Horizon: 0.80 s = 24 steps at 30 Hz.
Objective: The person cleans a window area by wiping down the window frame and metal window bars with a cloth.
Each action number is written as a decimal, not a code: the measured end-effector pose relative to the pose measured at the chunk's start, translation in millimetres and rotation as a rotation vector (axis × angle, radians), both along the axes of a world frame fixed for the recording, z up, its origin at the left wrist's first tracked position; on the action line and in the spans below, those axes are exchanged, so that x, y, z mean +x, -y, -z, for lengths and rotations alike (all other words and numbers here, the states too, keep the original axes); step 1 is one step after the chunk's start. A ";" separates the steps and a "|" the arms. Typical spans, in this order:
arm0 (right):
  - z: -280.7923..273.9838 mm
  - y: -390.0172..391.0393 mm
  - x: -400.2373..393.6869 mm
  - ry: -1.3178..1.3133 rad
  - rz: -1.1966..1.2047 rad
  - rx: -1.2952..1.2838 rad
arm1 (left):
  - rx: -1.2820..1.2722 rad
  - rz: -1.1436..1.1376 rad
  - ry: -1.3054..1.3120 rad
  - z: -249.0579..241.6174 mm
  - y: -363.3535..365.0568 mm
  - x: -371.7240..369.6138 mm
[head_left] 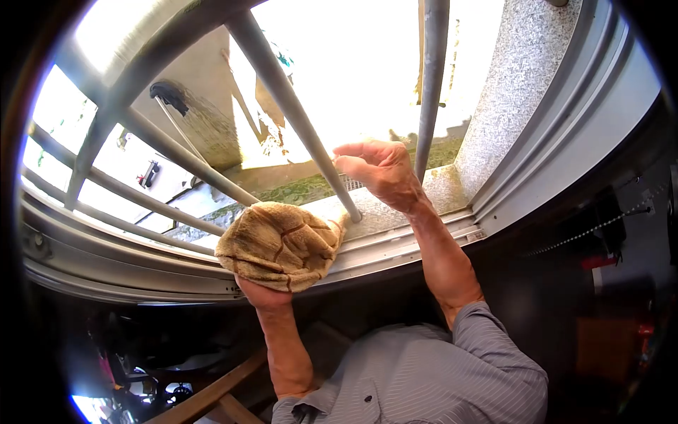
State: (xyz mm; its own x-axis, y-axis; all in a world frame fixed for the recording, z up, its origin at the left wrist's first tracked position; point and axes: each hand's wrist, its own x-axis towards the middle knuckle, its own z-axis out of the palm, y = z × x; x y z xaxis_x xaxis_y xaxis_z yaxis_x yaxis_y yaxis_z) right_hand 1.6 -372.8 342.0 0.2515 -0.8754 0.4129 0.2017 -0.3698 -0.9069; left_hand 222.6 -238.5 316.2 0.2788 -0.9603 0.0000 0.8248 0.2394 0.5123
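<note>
A tan-brown towel [279, 244] with darker brown stripes is draped over my left hand [265, 291], at the foot of the window bars. Only the heel of that hand and the wrist show; the cloth covers its fingers, which hold it from below. My right hand [381, 173] is raised over the sill between two upright metal bars. Its thumb and forefinger are bent together in a pinch beside the nearer bar [300, 120]; whatever lies between the tips is too small to make out.
Another upright bar [432, 78] stands behind my right wrist. Below run the window track [395, 244] and the speckled stone sill [441, 187]. A white window frame [565, 141] curves up at the right. Outside, a pole with a dark head [169, 97] leans against a wall.
</note>
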 end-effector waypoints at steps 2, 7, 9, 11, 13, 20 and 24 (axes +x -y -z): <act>-8.2 1.9 0.2 -0.039 -0.022 -0.025 | -0.032 0.038 0.011 0.2 -2.2 1.2; -17.2 9.8 0.0 -0.096 -0.086 -0.024 | 0.007 -0.021 0.057 -2.9 -3.4 -2.1; -19.6 10.5 0.3 -0.101 -0.058 -0.085 | 0.023 -0.044 0.063 -1.8 -5.6 -2.5; -25.0 10.7 -1.1 -0.144 -0.039 -0.135 | 0.005 -0.033 0.063 0.1 -7.1 -2.6; -34.0 11.5 -3.2 -0.219 -0.027 -0.168 | -0.016 -0.003 0.038 -4.6 -8.5 -6.5; -41.7 12.7 2.1 -0.220 -0.044 -0.142 | -0.045 -0.026 0.070 -12.5 -8.9 -15.3; -21.1 13.6 2.8 -0.102 0.035 -0.012 | 0.030 -0.092 0.090 -12.6 -9.5 -17.5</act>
State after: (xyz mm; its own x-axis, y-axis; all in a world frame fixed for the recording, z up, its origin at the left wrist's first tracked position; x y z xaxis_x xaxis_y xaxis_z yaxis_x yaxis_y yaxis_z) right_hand 4.4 -386.4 363.1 0.2617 -0.8797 0.3971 0.0957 -0.3858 -0.9176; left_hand 205.1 -229.0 328.9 0.3659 -0.9307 0.0007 0.7506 0.2956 0.5910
